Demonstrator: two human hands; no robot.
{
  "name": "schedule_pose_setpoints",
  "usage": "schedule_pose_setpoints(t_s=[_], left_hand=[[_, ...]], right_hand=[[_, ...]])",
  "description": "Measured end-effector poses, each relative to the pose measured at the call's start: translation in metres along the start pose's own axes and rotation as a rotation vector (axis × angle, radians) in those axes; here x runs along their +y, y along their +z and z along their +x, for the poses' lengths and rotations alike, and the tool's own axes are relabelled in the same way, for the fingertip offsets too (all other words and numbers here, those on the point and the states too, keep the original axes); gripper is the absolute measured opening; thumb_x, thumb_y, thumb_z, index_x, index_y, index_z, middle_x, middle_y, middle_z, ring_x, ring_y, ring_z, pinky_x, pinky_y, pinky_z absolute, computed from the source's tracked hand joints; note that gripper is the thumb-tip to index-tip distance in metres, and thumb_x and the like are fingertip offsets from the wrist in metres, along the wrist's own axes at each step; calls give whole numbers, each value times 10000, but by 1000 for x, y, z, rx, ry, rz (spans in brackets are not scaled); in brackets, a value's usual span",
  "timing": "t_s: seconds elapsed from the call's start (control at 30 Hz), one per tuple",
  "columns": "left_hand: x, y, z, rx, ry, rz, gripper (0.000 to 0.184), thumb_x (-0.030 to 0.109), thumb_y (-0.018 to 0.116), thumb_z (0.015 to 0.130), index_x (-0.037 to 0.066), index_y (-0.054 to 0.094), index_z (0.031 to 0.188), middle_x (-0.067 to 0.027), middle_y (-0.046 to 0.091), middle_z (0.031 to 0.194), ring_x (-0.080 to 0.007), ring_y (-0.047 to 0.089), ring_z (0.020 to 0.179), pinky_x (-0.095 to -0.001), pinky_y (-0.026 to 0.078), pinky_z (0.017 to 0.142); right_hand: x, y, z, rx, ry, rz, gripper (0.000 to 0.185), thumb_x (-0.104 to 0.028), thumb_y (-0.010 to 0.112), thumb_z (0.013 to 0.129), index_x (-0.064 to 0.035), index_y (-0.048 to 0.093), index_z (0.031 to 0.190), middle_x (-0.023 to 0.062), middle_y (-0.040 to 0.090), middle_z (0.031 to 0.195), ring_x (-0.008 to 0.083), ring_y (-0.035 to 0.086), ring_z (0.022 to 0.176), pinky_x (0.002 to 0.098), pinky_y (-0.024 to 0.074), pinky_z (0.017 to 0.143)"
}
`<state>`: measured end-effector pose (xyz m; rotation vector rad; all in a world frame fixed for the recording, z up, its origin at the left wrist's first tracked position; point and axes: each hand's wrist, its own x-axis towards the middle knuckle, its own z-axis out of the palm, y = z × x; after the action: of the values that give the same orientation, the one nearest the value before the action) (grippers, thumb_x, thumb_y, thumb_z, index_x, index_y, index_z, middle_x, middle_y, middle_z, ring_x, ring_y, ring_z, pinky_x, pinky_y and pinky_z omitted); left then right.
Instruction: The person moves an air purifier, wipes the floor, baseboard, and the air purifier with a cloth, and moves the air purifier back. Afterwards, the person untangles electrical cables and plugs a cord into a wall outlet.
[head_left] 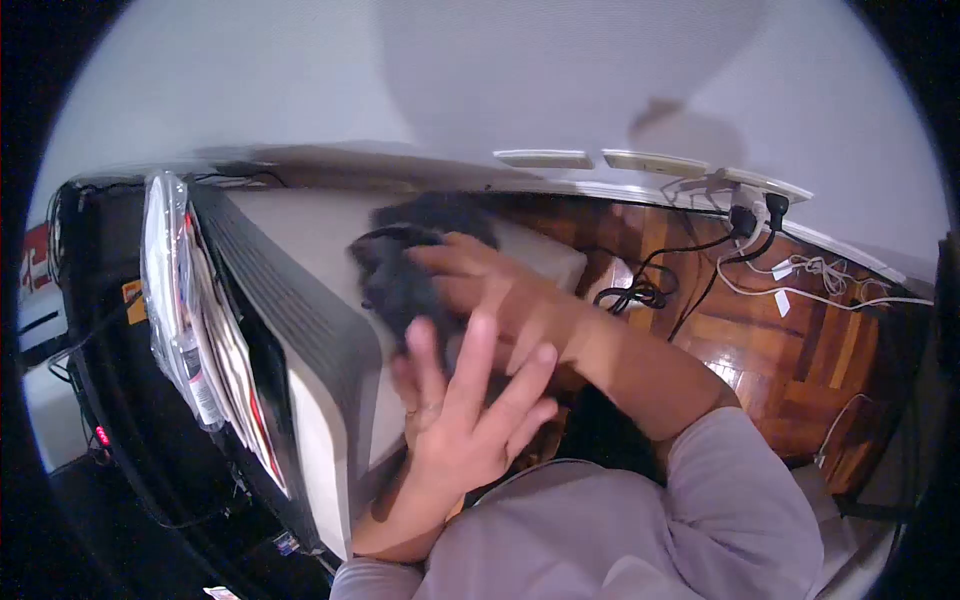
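My right hand grips a dark grey cloth, bunched up and slightly blurred, on the pale top of a box-like casing. The cloth hides most of those fingertips. Just below it, nearer my body, my left hand is held with its fingers spread and nothing in them. Whether its fingertips touch the cloth, I cannot tell. A grey ribbed panel runs down the casing's left side.
Papers and folders in clear plastic stand against the casing's left. Beyond them is a black shelf unit. Wall sockets with plugs sit at right, above black cables and a white cord on the parquet floor.
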<state>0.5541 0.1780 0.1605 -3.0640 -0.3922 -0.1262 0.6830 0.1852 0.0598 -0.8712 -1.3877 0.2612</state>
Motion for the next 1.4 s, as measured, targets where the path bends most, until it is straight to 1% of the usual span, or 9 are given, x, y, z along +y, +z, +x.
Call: schedule_pose_setpoints(t_s=[0.17, 0.4, 0.47, 0.53, 0.6, 0.7, 0.87, 1.07, 1.4], left_hand=[[-3, -3, -5, -125, -10, -36, 453, 471, 541, 775, 295, 505, 1190, -236, 294, 1331, -411, 167, 1274, -465, -60, 1019], [-1, -2, -9, -153, -51, 71, 415, 417, 569, 782, 249, 545, 1161, -232, 239, 1358, -405, 167, 1277, -448, 9, 1018], [-7, -2, -14, -76, 11, -62, 391, 396, 575, 786, 245, 561, 1146, -229, 210, 1370, -399, 145, 1285, -449, 22, 1017], [-8, -1, -13, -99, 39, -39, 388, 390, 574, 788, 251, 556, 1151, -225, 206, 1372, -398, 130, 1288, -455, 5, 1020], [-8, 2, -11, -118, 62, -14, 387, 383, 574, 791, 257, 551, 1156, -222, 202, 1375, -398, 114, 1291, -462, -11, 1022], [-6, 3, -12, -124, 83, 65, 379, 371, 571, 793, 267, 548, 1156, -209, 202, 1379, -400, 99, 1293, -472, -47, 1023], [-6, 6, -6, -218, 147, 230, 367, 387, 622, 752, 303, 579, 1107, -258, 16, 1396, -449, -33, 1281, -498, -87, 1006], [2, 7, -24, -381, -63, 261, 389, 384, 626, 749, 334, 555, 1129, -294, -27, 1378, -470, -82, 1265, -520, -117, 990], [8, 2, 2, -356, -38, 124, 436, 265, 629, 757, 329, 512, 1172, -280, 57, 1380, -500, 22, 1257, -558, -22, 994]], right_hand=[[73, 29, -76, 64, 196, -1, 470, -305, 542, 753, -61, 498, 1153, 139, 445, 1216, 293, 403, 1132, 383, 298, 953], [181, 33, -224, 452, 1166, 672, 394, -146, 511, 792, -44, 476, 1171, 92, 482, 1196, 198, 433, 1108, 309, 309, 951], [207, 23, -229, -264, 1068, -63, 466, -77, 519, 747, -41, 438, 1204, 127, 467, 1221, 225, 421, 1141, 322, 295, 972], [254, 68, -197, -111, 597, 325, 282, -119, 439, 809, -47, 551, 1057, 169, 525, 1121, 286, 489, 1045, 351, 373, 918], [149, 31, -45, -687, 348, -259, 373, -54, 499, 721, 3, 472, 1090, 213, 428, 1194, 372, 341, 1180, 416, 284, 996], [97, 53, 62, -85, -346, 2, 211, -130, 457, 798, 10, 483, 953, 248, 453, 1113, 422, 374, 1128, 476, 322, 940], [193, 108, 98, -373, -251, -82, 359, -122, 462, 803, 16, 418, 1132, 227, 346, 1265, 413, 279, 1202, 451, 280, 984], [310, 85, -103, -709, 653, -190, 422, -171, 397, 849, -39, 370, 1249, 159, 312, 1319, 314, 259, 1239, 393, 233, 1021], [183, 39, -242, -472, 1186, -401, 384, -118, 379, 828, -73, 460, 1201, 129, 413, 1251, 249, 337, 1198, 343, 237, 1017]])
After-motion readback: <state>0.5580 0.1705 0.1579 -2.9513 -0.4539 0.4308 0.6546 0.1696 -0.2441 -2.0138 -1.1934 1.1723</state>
